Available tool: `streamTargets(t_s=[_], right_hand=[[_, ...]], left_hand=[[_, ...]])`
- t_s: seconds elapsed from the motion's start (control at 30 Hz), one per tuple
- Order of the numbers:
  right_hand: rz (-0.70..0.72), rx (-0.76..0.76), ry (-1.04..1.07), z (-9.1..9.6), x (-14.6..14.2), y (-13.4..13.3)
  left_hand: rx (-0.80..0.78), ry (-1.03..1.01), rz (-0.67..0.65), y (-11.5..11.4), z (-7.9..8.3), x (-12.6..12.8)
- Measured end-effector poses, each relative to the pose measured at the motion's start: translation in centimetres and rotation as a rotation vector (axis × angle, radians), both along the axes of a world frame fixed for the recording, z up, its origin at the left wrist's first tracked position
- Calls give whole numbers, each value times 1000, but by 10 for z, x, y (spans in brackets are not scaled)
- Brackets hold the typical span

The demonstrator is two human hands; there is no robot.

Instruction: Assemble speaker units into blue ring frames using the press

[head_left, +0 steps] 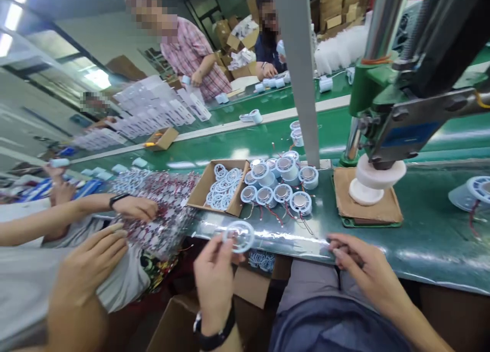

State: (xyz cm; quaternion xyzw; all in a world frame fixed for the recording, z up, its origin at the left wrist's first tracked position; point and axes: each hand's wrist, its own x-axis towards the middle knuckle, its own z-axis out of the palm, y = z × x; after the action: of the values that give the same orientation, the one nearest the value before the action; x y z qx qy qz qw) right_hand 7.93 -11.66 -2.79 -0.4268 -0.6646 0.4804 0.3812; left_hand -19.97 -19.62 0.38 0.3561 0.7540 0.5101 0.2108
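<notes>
My left hand (215, 270), with a dark watch on the wrist, pinches a light blue plastic ring (243, 248) at its left side. The ring is held up in front of the bench edge. My right hand (362, 268) is at the bench edge, thumb and fingers drawn together; whether anything small is between them I cannot make out. Beyond the left hand, a cardboard box (197, 193) holds many similar rings. Right of that box stand several light blue round housings (300, 203) with metal discs and thin wires.
A green press (383, 132) with a white round head stands over a cardboard-covered base (346, 189). A grey post (296, 76) rises from the bench. At left, a co-worker's hand (136, 207) touches wired parts (168, 214). More housings (465, 194) are at far right.
</notes>
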Motion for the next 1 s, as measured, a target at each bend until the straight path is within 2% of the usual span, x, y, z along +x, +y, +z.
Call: streamTargets(t_s=[0.07,0.13,0.2,0.3,0.37,0.4,0.47,0.57,0.6,0.67,0.73,0.8,0.87,0.93,1.0], right_hand=[[-59,25,-38,-4,3,9],[-91,28,-70,-8,4,16],[-93,-4,-86,-11,4,22],[-90,-41,-104,-13,1,28],[-88,-31,-128,-14,0,30],[-89,-23,-141,-14,0,32],[-93,-14,-163,-16,-1,34],[-91,-10,-184,-20,-6,38],[-93,2,-196,-21,-8,39],[-103,42,-226,-22,-13,40],[-115,77,-248,-23,-14,40],[-121,93,-244,-24,-12,40],[-117,108,-225,-24,-9,38],[-109,129,-210,-25,-6,37],[-106,146,-203,-24,-6,35]], left_hand=[[-48,39,100,-16,-5,-32],[-212,6,45,-30,-21,-49],[-407,-55,-36,-37,-49,-53],[-617,-76,-23,-35,-95,-51],[-687,-53,8,-32,-111,-53],[-701,-34,15,-32,-112,-56],[-689,24,14,-33,-96,-67],[-562,182,1,-24,-44,-88],[-505,249,-3,-13,-25,-95],[-416,380,-18,22,8,-109],[-397,474,-54,70,28,-123],[-432,537,-91,118,37,-134],[-481,583,-119,156,39,-142],[-525,621,-134,179,39,-146],[-559,658,-133,187,39,-149]])
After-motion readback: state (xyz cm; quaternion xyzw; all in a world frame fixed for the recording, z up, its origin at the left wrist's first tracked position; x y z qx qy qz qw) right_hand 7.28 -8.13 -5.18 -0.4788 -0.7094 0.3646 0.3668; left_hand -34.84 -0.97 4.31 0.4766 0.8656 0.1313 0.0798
